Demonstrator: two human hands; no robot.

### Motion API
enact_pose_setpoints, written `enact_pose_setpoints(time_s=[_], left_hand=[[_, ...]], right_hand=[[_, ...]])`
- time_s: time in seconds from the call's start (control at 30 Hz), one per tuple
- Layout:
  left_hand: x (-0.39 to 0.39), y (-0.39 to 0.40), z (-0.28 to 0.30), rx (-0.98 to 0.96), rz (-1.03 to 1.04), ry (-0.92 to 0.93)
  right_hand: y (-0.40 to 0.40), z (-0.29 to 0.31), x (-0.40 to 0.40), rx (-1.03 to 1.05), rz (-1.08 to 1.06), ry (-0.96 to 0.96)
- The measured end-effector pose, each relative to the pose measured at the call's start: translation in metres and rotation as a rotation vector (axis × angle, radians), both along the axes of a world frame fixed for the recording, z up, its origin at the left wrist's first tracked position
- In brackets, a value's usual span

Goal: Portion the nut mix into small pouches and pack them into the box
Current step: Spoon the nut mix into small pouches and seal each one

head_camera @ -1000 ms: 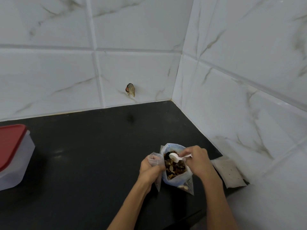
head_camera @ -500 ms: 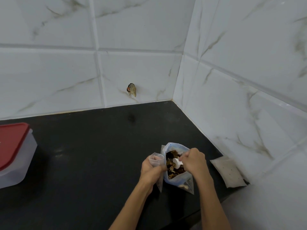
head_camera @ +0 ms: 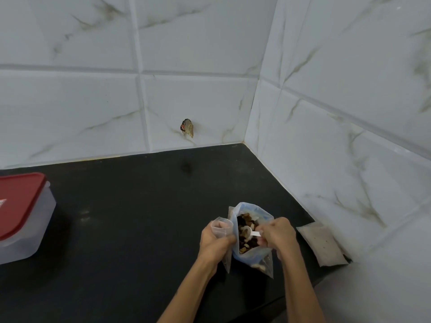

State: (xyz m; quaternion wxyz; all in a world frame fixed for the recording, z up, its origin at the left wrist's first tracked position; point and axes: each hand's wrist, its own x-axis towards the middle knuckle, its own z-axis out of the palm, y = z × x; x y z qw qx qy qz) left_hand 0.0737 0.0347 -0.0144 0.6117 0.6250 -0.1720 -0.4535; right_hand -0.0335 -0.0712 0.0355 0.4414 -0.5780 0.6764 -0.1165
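scoop: small white plastic scoop (head_camera: 247, 231) now sits with its bowl down in the nut mix (head_camera: 246, 234); a second ago it was held above the heap, so it has dipped in for a load.
right hand: right hand (head_camera: 277, 234) has its fingers curled round the scoop's handle, pinching it at the bag's right edge; it has come slightly inward over the bag.
left hand: left hand (head_camera: 215, 241) grips the small pouch (head_camera: 221, 227) with its mouth held open, just beside the bag, much as before.
big bag: clear bag (head_camera: 253, 257) stands on the black counter (head_camera: 140, 206), mouth open.
box: red-lidded box (head_camera: 23, 215) sits well apart at the left, lid on, unmoved.
meaning: judged mid-scoop; pouch looks nearly empty, so filling has barely begun.
flat packet: pale packet (head_camera: 323, 245) lies against the wall on the right.
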Motion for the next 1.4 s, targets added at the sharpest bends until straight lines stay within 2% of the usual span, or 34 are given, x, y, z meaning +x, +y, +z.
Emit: enact_pose_setpoints(time_s=[0.17, 0.33, 0.43, 0.53, 0.7, 0.87, 1.13, 1.4], left_hand=[[-0.004, 0.0, -0.002, -0.004, 0.033, -0.011], [-0.005, -0.001, -0.004, 0.053, 0.08, -0.053], [-0.003, -0.001, -0.003, 0.066, 0.076, -0.073], [-0.006, -0.001, -0.002, 0.086, 0.072, -0.129], [-0.01, -0.003, 0.001, 0.104, 0.09, -0.218], [-0.01, -0.003, 0.003, 0.135, 0.172, -0.217], [-0.012, -0.003, 0.012, 0.186, 0.142, -0.359], [-0.011, 0.002, 0.03, 0.141, 0.156, -0.529]], right_hand=[[0.013, -0.007, 0.009, -0.035, -0.041, -0.118], [0.007, 0.004, -0.005, 0.203, -0.125, -0.315], [0.008, 0.006, -0.011, 0.24, -0.137, -0.397], [0.009, 0.004, -0.007, 0.242, -0.14, -0.396], [0.008, 0.0, -0.001, 0.169, -0.064, -0.275], [0.006, 0.007, -0.01, 0.18, 0.02, -0.229], [0.013, 0.008, -0.021, 0.244, -0.016, -0.391], [0.014, 0.015, -0.042, 0.255, -0.094, -0.578]])
